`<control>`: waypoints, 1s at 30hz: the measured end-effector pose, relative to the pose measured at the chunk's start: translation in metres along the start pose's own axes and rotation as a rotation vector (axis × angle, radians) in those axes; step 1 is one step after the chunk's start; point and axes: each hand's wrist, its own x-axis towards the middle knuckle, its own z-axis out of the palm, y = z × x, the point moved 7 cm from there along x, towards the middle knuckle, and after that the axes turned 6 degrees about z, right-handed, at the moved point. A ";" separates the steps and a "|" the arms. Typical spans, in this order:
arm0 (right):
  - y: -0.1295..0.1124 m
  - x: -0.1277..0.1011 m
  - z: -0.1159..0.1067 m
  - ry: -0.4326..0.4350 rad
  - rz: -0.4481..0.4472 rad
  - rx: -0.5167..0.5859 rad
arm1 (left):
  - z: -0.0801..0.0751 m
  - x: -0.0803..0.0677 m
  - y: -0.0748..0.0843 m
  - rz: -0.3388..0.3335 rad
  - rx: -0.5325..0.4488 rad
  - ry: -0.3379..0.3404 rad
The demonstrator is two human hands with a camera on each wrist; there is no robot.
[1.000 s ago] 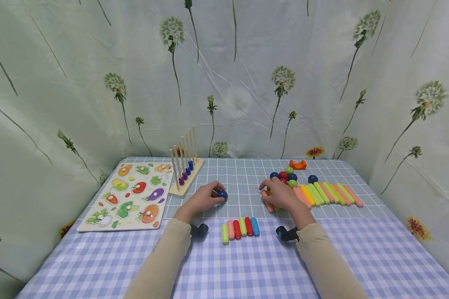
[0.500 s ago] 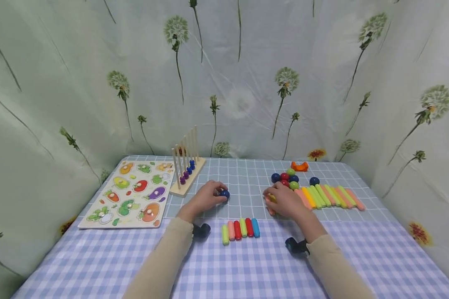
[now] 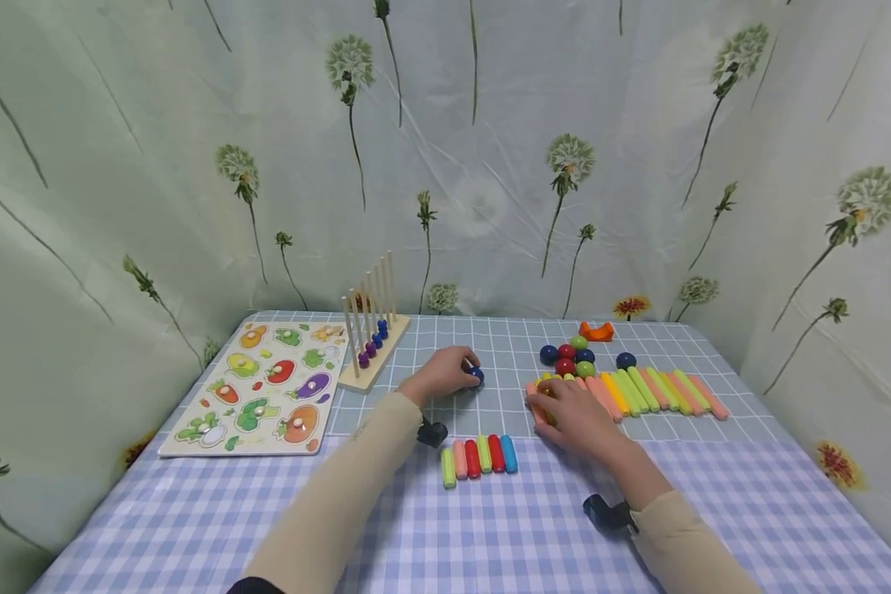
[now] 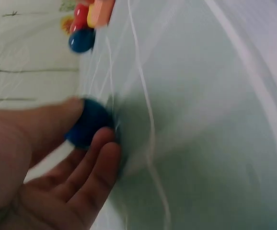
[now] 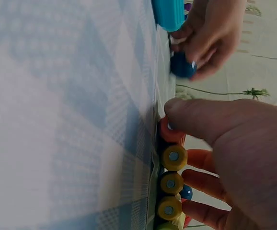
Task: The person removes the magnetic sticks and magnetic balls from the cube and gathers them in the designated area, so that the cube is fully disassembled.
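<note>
My left hand [image 3: 449, 371] pinches a dark blue ball [image 3: 478, 375] between thumb and fingers, low over the grey grid mat; the left wrist view shows the ball [image 4: 87, 127] in that hold. My right hand [image 3: 570, 408] lies on the left end of a long row of coloured sticks [image 3: 642, 389]. Its thumb [image 5: 201, 117] presses against an orange stick [image 5: 169, 132], and its fingers curl over the yellow sticks [image 5: 173, 158] beside it. The sticks under the palm are hidden in the head view.
A cluster of balls [image 3: 572, 356] and an orange curved piece [image 3: 594, 332] lie behind the row. A short row of sticks [image 3: 479, 455] sits near me. A wooden peg rack [image 3: 371, 340] with beads and a vegetable puzzle board [image 3: 256, 388] stand at the left.
My left hand has carried the blue ball away from me and to the right. My right hand has stayed on the left end of the stick row.
</note>
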 end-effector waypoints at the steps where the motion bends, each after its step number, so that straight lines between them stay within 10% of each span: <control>1: 0.000 -0.001 0.000 0.003 -0.002 -0.006 | 0.003 0.004 0.003 -0.017 -0.044 0.009; 18: -0.014 -0.002 0.002 0.056 -0.074 -0.045 | 0.036 0.039 0.025 -0.193 -0.454 0.116; 25: -0.017 -0.002 -0.001 0.070 -0.093 -0.043 | 0.038 0.038 0.025 -0.137 -0.580 0.085; 30: -0.016 -0.002 -0.001 0.065 -0.079 -0.044 | 0.030 0.025 0.023 -0.058 -0.482 0.052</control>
